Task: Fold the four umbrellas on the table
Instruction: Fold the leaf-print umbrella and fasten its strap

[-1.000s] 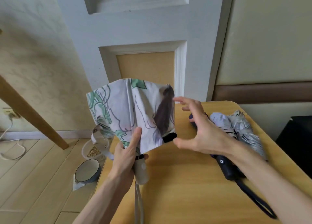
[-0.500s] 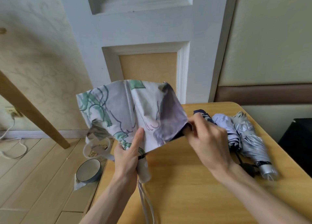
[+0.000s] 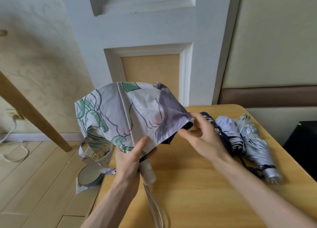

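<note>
Wooden table point(image 3: 197, 193) before white panelled door point(image 3: 154, 30)

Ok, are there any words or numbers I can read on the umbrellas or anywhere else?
None can be read.
White marks on the navy umbrella: too blurred to read.
The printed umbrella shows only drawings, no words.

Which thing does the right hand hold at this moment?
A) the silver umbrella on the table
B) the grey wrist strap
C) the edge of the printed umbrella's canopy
C: the right hand pinches the canopy edge of the printed umbrella, while the silver umbrella lies apart from it on the table.
</note>
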Demonstrator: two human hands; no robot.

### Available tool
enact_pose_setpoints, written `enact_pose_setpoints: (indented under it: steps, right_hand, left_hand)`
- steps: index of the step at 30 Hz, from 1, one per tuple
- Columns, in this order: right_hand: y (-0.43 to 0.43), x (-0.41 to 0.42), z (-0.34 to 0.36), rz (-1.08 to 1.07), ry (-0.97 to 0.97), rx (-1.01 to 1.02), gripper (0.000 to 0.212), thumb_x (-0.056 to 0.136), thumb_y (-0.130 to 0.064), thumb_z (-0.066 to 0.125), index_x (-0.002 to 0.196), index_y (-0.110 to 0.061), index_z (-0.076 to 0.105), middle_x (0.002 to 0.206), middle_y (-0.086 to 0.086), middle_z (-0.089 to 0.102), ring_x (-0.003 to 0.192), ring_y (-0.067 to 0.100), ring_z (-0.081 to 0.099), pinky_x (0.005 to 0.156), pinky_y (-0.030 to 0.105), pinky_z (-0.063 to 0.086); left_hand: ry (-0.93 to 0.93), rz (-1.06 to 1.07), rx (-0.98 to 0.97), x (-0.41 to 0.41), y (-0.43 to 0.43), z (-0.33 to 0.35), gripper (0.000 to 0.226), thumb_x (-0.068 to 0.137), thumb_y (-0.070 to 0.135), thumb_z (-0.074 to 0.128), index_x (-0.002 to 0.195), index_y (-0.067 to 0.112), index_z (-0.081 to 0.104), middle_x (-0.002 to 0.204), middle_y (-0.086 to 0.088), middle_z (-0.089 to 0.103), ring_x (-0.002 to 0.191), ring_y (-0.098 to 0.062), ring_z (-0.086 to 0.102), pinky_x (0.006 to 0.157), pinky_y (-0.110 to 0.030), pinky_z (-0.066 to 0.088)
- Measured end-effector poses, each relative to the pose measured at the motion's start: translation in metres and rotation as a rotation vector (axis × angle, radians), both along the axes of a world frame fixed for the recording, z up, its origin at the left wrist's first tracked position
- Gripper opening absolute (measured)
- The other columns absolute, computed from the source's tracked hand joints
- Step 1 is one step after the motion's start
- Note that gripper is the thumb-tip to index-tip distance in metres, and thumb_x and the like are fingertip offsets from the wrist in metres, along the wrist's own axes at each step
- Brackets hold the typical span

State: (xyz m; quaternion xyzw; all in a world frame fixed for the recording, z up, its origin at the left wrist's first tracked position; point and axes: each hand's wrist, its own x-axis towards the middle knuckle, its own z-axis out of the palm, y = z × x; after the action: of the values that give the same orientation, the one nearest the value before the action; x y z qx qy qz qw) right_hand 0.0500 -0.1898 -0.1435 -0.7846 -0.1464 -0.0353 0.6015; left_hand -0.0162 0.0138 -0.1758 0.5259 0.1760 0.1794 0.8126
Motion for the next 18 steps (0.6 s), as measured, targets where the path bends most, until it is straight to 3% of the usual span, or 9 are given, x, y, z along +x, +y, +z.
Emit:
enact_pose_setpoints:
  steps: [3,5,7,11,15,18]
  right_hand:
    - [-0.010,0.002,0.008,0.161,0.078,0.070,0.072,0.079,-0.028,0.083,0.142,-0.043,0.053,0.137,-0.020,0.064,0.132,0.003,0.056,0.114,0.037,0.043]
    - [-0.016,0.004,0.019,0.266,0.142,0.165,0.082,0.080,-0.038,0.086,0.151,-0.045,0.045,0.139,-0.019,0.063,0.131,-0.004,0.058,0.106,0.026,0.046]
    - [-0.017,0.005,0.029,0.230,0.139,0.201,0.074,0.085,-0.047,0.086,0.149,-0.041,0.050,0.129,-0.015,0.071,0.119,-0.006,0.066,0.094,0.020,0.052]
    - [-0.021,0.014,0.026,-0.017,-0.015,0.189,0.043,0.082,-0.028,0.087,0.122,-0.019,0.071,0.098,-0.002,0.082,0.096,0.016,0.078,0.087,0.028,0.062]
    - [-0.035,0.023,0.023,0.055,0.050,0.275,0.036,0.075,-0.019,0.086,0.108,-0.011,0.076,0.101,0.005,0.082,0.102,0.025,0.078,0.094,0.034,0.062]
    - [-0.042,0.022,0.027,0.194,0.109,0.163,0.042,0.082,-0.017,0.084,0.123,-0.016,0.072,0.110,0.003,0.081,0.108,0.022,0.076,0.097,0.033,0.061]
  left_hand:
    - [-0.040,0.011,0.077,0.001,0.002,-0.002,0.062,0.075,0.014,0.093,0.129,0.002,0.067,0.114,-0.017,0.078,0.102,-0.038,0.076,0.081,-0.047,0.066]
    - [-0.054,0.021,0.133,0.001,0.005,-0.003,0.062,0.073,0.020,0.089,0.130,0.011,0.068,0.115,-0.012,0.078,0.104,-0.035,0.076,0.087,-0.055,0.064]
    - [-0.059,0.010,0.206,0.000,0.006,-0.004,0.059,0.074,0.023,0.089,0.129,0.019,0.068,0.115,-0.006,0.079,0.106,-0.032,0.076,0.095,-0.058,0.060]
    - [-0.055,-0.022,0.368,-0.003,0.004,-0.005,0.041,0.083,0.011,0.089,0.118,0.022,0.071,0.105,0.001,0.081,0.098,-0.021,0.077,0.089,-0.044,0.060]
    - [-0.038,-0.030,0.410,-0.004,0.005,-0.003,0.045,0.080,0.011,0.092,0.119,0.018,0.071,0.103,0.000,0.081,0.095,-0.020,0.078,0.089,-0.045,0.062]
    - [-0.021,-0.042,0.403,-0.003,0.013,0.000,0.045,0.082,0.007,0.089,0.122,0.015,0.070,0.104,-0.005,0.081,0.097,-0.029,0.078,0.084,-0.051,0.065]
